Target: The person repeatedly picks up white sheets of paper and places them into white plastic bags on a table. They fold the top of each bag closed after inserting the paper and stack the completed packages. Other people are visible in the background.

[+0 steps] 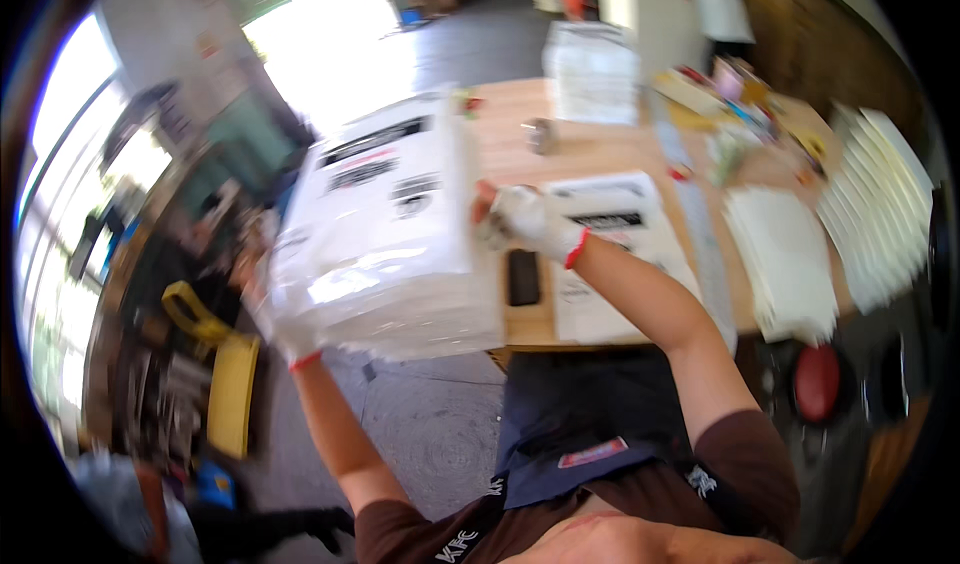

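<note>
A thick stack of printed white plastic bags with a glossy front lies tilted at the table's left side, partly past its edge. My left hand, in a white glove with a red cuff and bare fingers, grips the stack's left side. Beside the stack's right edge is my right hand, gloved likewise, its fingers curled. Blur hides what they hold, if anything. Under my right forearm lies a flat printed white bag. A black phone rests between that bag and the stack.
On the wooden table stand a small metal cylinder and another white stack. White sheets and a ribbed white pile lie to the right. A yellow object and a person are at lower left; another person stands far off.
</note>
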A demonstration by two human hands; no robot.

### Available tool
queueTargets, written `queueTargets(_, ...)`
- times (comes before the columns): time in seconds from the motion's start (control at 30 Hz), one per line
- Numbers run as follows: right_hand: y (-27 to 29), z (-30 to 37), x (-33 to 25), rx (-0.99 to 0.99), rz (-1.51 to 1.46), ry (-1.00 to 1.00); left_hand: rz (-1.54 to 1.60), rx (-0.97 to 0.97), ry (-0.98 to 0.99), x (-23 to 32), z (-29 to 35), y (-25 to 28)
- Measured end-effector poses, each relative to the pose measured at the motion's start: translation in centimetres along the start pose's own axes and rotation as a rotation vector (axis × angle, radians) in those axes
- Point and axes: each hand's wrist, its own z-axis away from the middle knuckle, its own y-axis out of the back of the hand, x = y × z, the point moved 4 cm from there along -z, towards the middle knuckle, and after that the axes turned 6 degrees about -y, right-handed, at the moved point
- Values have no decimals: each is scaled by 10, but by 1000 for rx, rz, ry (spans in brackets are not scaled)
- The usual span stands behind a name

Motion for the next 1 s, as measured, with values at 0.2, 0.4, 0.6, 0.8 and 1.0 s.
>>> queueTargets(0.2,120,156,125,285,344,-124,-704,88,300,-164,161,169)
queueTargets(0.4,242,374,106,1155,1655,-17,-486,29,954,-233,415,183)
queueTargets(0.6,313,444,106,1113,1691,-693,-362,-858,584,-176,393,-94)
queueTargets(0.8,332,456,93,937,1657,-577,-84,-1137,810,-201,414,-260)
queueTargets(1.0,253,427,28,866,1987,-348,471,-1099,1526,-186,478,-406)
